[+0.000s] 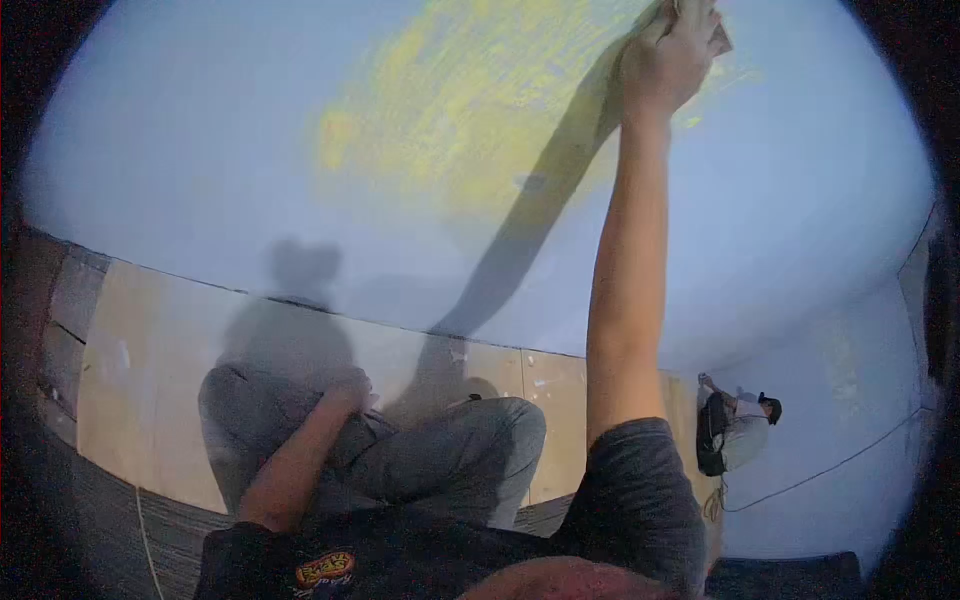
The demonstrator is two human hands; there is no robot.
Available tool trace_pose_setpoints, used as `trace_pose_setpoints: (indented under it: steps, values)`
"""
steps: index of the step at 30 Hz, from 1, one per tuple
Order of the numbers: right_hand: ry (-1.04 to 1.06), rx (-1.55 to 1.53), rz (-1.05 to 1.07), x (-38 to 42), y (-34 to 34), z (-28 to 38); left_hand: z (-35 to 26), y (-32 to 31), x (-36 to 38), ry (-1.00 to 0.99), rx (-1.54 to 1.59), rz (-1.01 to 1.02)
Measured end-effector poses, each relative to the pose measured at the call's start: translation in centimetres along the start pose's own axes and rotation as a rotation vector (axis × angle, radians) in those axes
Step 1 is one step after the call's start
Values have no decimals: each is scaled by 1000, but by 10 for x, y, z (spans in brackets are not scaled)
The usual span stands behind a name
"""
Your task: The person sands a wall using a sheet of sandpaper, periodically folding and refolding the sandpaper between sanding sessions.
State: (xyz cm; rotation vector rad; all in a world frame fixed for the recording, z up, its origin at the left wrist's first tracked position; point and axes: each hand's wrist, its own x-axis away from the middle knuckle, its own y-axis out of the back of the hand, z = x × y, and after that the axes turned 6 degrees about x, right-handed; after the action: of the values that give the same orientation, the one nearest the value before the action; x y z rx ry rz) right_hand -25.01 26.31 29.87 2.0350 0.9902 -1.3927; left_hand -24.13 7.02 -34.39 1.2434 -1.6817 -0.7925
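High against the pale blue-white wall (480,290), my right hand (668,65) is closed around a small brown flat piece (721,40) that looks like sandpaper. Its edge sticks out beyond my fingers, and the top of the hand meets the frame's edge. Beside the hand spreads a streaky yellow patch (450,110) on the wall, crossed by the shadow of my arm. My left hand (346,388) rests low on my grey trousers (440,450), between my bent legs. Its fingers are dim, and I cannot make out whether they hold anything.
Light wooden boards (150,370) run below the wall. Another person (742,430) sits off to the right, near a second wall with a faint yellow mark (842,355). A thin cord (820,468) crosses there, and a pale cord (146,535) lies at lower left.
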Motion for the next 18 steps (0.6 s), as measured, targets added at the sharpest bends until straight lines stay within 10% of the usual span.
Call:
trace_pose_setpoints:
  steps: [4, 11, 18]
  values:
    - [-89, 8, 32, 36, -3, 8, 14, -59, -32, -68, 133, -216]
    - [-272, -82, 543, 337, 50, 116, -1, -32, -21, -13, 43, -9]
    - [-212, -59, 578, 344, 44, 112, -1, -3, 26, 86, 371, -46]
